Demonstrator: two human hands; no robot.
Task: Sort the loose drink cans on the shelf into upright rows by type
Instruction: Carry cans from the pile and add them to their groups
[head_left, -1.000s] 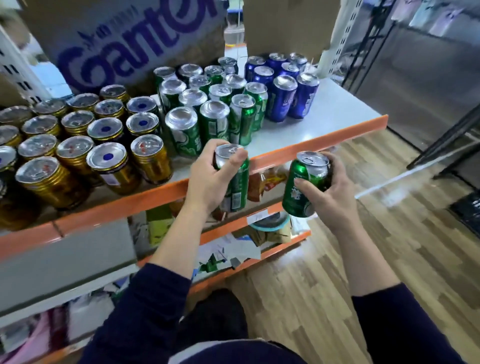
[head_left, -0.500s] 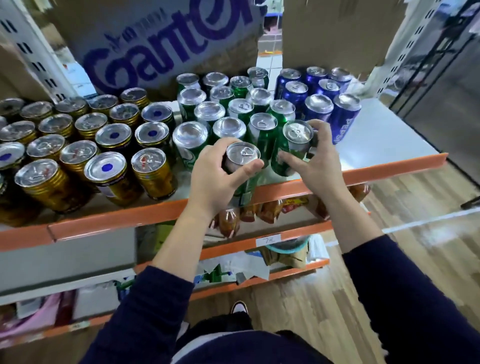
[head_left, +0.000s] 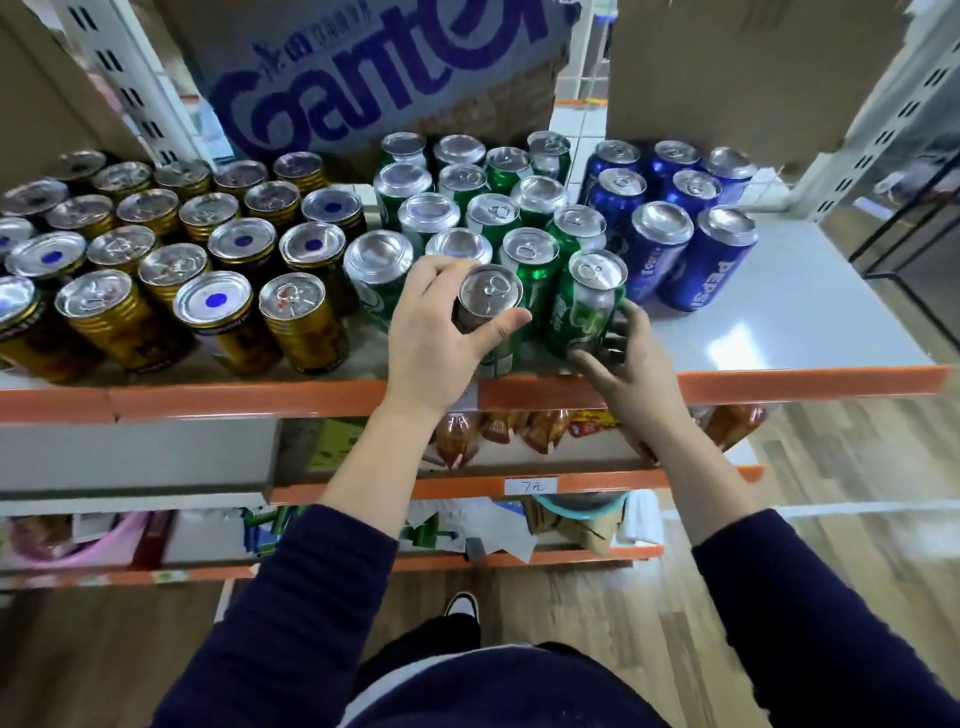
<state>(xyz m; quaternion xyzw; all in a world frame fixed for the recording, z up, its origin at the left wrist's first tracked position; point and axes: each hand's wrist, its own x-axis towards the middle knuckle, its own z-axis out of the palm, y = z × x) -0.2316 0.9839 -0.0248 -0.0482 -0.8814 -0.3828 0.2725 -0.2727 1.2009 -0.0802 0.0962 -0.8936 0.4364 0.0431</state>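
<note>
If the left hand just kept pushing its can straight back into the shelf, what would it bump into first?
Most likely the green can right behind it: the left hand holds a green can at the front of the green rows, and that neighbour looks closest, though depth is hard to judge.

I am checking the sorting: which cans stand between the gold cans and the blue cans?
In the head view, only green cans stand between gold cans and blue cans.

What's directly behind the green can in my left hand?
Behind the green can in the left hand, more upright green cans run back in rows to the Ganten box. The hand covers that can's lower body and the shelf under it.
</note>
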